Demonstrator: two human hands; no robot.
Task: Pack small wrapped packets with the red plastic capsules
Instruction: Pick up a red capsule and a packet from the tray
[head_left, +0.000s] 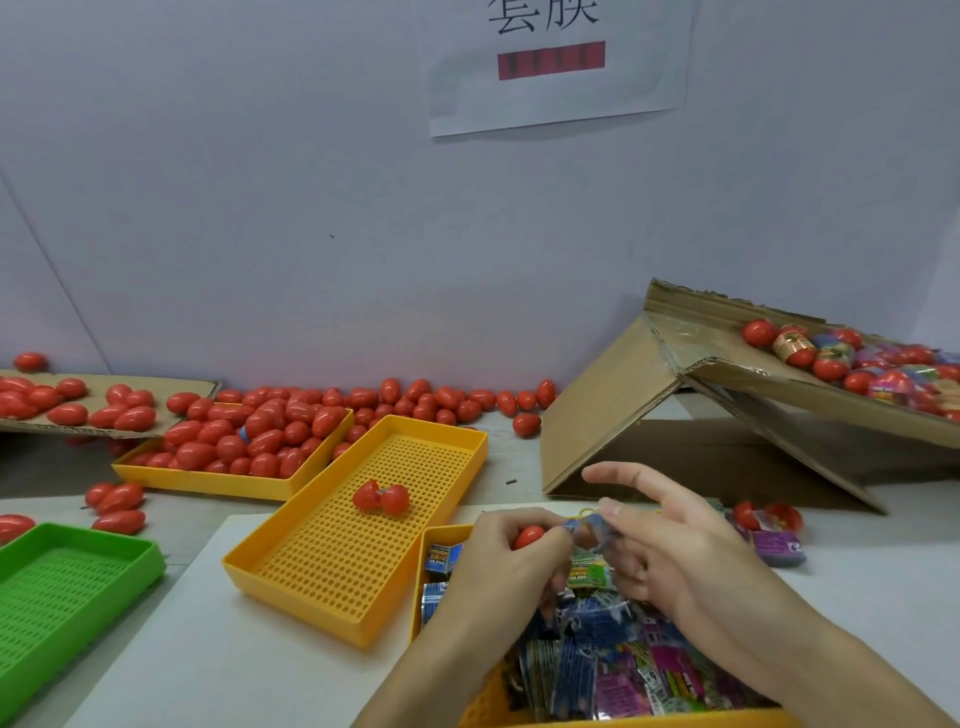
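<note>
With the left hand (511, 545) curled round a red capsule (529, 536) and the right hand (670, 540) pinching a small packet (587, 525) against it (above the near packet tray (434, 535)), a crumpled wrapper could jam the closure or slip free.

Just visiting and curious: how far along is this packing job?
Done: finished capsules fill the tilted cardboard box. In hand: left hand grips a red plastic capsule; right hand pinches a small blue wrapped packet. Left: a heaped yellow tray of capsules and many packets.
</note>
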